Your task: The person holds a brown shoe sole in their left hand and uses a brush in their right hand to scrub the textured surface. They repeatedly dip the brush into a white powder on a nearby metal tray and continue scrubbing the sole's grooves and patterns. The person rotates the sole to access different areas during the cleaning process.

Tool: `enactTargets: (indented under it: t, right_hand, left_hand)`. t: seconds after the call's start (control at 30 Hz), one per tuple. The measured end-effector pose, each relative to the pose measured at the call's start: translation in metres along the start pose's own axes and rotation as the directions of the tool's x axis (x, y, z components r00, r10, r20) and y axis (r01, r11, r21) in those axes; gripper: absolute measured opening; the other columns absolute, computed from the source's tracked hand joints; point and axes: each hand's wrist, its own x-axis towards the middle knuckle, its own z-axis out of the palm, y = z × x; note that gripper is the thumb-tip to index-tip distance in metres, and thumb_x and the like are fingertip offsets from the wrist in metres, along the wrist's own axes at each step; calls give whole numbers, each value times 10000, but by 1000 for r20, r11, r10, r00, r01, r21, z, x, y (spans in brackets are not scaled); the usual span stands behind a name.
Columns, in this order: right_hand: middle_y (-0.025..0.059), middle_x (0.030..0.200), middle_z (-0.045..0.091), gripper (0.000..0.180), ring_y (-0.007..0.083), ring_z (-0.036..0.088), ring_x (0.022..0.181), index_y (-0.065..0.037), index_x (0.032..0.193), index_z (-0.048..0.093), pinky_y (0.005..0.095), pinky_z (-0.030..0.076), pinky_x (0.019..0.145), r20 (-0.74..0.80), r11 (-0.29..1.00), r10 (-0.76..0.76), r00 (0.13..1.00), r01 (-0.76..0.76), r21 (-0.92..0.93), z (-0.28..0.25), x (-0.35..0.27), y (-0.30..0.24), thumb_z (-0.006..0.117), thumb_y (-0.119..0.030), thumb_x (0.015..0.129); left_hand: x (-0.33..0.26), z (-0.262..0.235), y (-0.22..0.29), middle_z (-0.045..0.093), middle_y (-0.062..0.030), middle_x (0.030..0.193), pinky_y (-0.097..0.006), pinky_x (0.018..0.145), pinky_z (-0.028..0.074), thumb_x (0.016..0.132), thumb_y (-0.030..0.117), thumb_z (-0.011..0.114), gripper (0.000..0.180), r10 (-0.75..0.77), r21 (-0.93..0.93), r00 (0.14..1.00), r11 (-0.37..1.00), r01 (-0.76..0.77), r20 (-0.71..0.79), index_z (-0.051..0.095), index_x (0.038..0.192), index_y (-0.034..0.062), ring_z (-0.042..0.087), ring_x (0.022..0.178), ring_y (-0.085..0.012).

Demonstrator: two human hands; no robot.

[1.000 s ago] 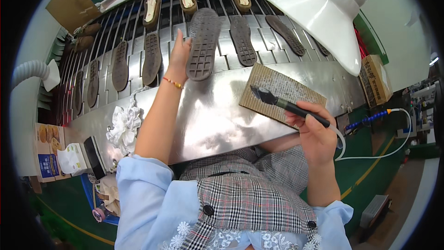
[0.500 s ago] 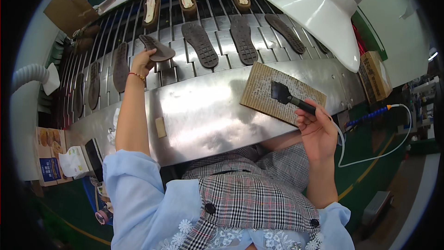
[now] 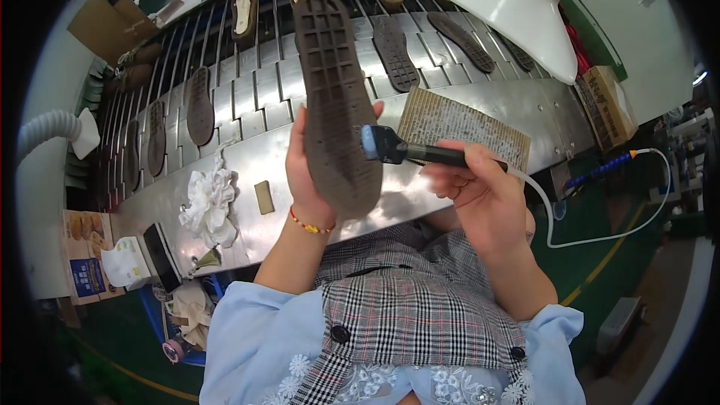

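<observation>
a slatted metal conveyor carries rows of dark soles past a steel bench. the left hand grasps a brown shoe sole upright over the bench's near edge, tread facing up, likely so the brush gripped in the right hand reaches its heel. the sole hides most left fingers.

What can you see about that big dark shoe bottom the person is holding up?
The shoe sole is dark brown, looks like rubber, and shows a tread of small square blocks facing the camera. It is long with rounded ends and is held upright, tilted slightly, above the shiny metal table. The left hand grips its lower end from behind. The brush in the right hand touches its right edge near the bottom. It looks whole, with no upper attached.
</observation>
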Motion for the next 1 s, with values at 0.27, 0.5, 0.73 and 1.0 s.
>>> enactTargets:
  t: [0.27, 0.5, 0.73, 1.0]
  right_hand:
    - [192, 940, 682, 382, 262, 688, 796, 77, 1107, 618, 315, 548, 673, 658, 169, -449, 605, 780, -602, 50, -39, -9, 706, 14, 741]
    - [185, 923, 684, 384, 282, 677, 753, 69, 1095, 630, 323, 548, 648, 656, 260, -407, 635, 769, -583, 48, -44, -8, 707, 25, 722]
    - [180, 914, 688, 381, 284, 680, 743, 52, 1090, 643, 330, 548, 641, 645, 320, -395, 654, 756, -571, 43, -45, -6, 714, 18, 717]
    - [190, 949, 693, 389, 281, 683, 759, 54, 1093, 648, 327, 547, 653, 677, 383, -337, 654, 752, -537, 38, -44, -5, 702, 18, 710]
  left_hand:
    - [-23, 29, -24, 420, -201, 1423, -396, 904, 518, 1018, 483, 196, 613, 90, 267, 976, 953, -142, 197, 280, 1479, 87, 599, 1085, -305]
    - [-23, 40, -21, 430, -200, 1392, -352, 781, 563, 1000, 535, 244, 653, 159, 213, 973, 958, -193, 169, 279, 1474, 87, 612, 1018, -309]
    - [-18, 43, -10, 429, -231, 1371, -344, 767, 573, 994, 556, 258, 666, 201, 138, 957, 963, -233, 210, 280, 1473, 92, 612, 1011, -324]
    - [-14, 47, 2, 344, -199, 1453, -436, 859, 537, 983, 557, 270, 652, 294, 187, 915, 917, -351, 275, 288, 1484, 140, 549, 1129, -335]
